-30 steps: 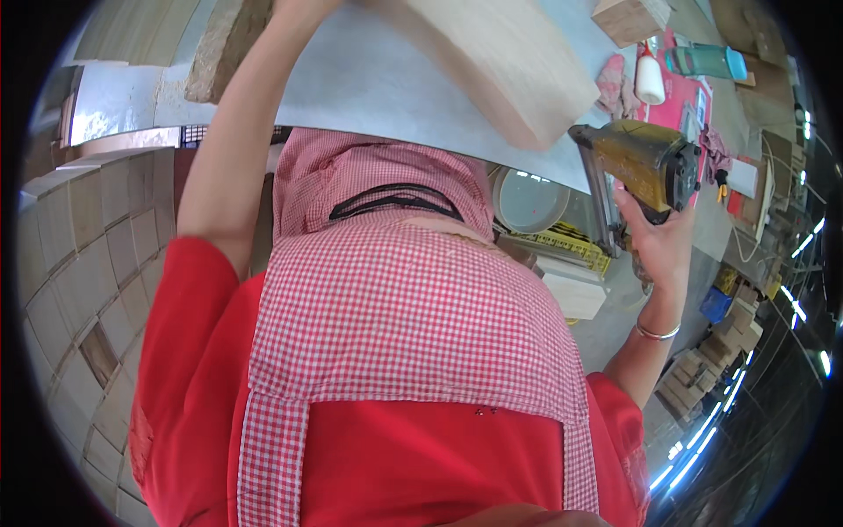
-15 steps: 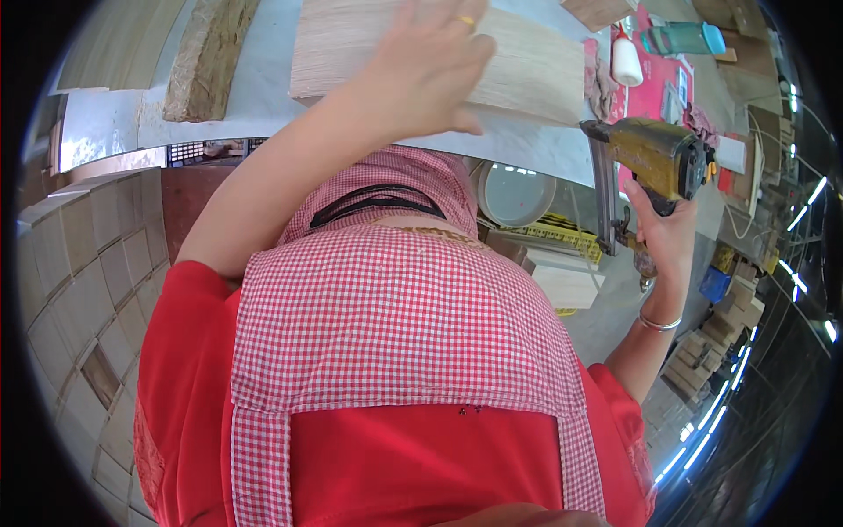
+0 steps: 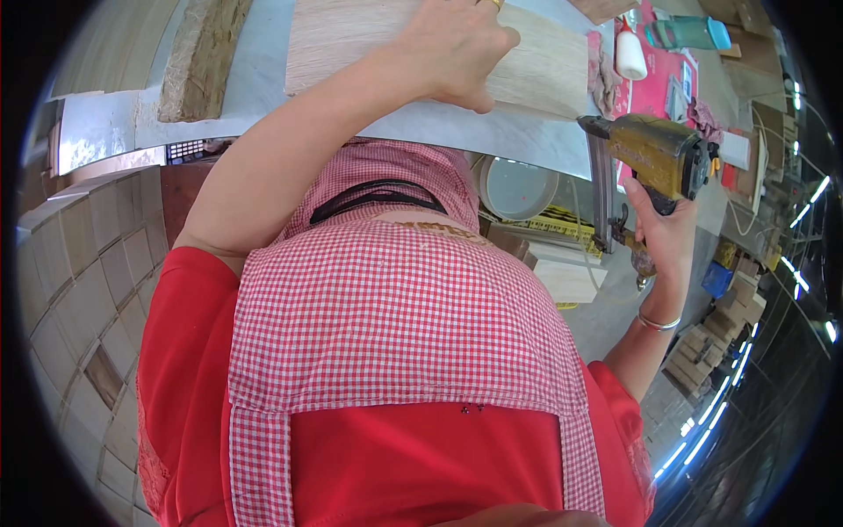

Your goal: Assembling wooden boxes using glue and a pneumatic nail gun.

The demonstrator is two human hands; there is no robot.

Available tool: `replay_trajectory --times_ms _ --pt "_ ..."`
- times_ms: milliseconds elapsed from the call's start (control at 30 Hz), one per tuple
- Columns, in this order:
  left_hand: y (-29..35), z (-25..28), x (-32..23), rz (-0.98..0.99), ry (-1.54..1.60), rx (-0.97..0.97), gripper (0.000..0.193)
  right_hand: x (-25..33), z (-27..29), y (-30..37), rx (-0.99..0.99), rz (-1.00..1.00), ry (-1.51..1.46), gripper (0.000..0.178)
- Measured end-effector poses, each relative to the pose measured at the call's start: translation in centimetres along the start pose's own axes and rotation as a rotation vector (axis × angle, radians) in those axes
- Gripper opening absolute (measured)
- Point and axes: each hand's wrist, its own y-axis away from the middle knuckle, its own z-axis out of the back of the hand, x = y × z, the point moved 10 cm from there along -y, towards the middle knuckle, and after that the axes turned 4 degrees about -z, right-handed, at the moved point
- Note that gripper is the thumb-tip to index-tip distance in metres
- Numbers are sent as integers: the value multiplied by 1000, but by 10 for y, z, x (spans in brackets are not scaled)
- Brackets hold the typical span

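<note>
My right hand (image 3: 665,230) is wrapped round the grip of a yellow and black nail gun (image 3: 652,151), held beside the near right part of the table with its nose pointing left. A hose fitting hangs below the grip. My left hand (image 3: 464,57) lies over a broad, pale wooden board (image 3: 351,44) on the table, thumb at the near edge and fingers bent over the top. The fingertips are hidden past the upper rim of the view.
On the pale table (image 3: 255,97), a rough wood plank (image 3: 204,61) lies left. A white glue bottle (image 3: 630,54) and teal bottle (image 3: 689,33) are at the right, by pink sheeting. Below are a round tub (image 3: 518,189) and yellow crate (image 3: 566,228); stacked wood blocks (image 3: 88,290) stand left.
My left hand has shifted slightly right and farther away over the board, its thumb now at the near edge. The nail gun has hardly moved.
</note>
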Motion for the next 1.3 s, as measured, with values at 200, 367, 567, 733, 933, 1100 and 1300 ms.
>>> replay_trajectory --times_ms 200,367,567,733,933,1100,1300 --pt "-1 0 0 26 33 73 55 -7 -5 6 -13 -25 -77 24" --pt "25 -5 -4 -22 -332 -327 65 9 -8 11 -60 86 -7 25" --pt "55 27 26 -43 -184 -229 68 41 -31 24 -30 221 -82 30" --pt "54 20 42 42 -13 31 61 77 -66 29 103 283 -85 33" --pt "67 25 37 62 -311 -196 53 83 -79 29 146 152 -97 40" --pt "64 24 40 54 -61 -92 48 81 -79 34 76 202 -44 29" --pt "59 19 50 64 88 26 59 77 -80 37 73 157 -55 32"
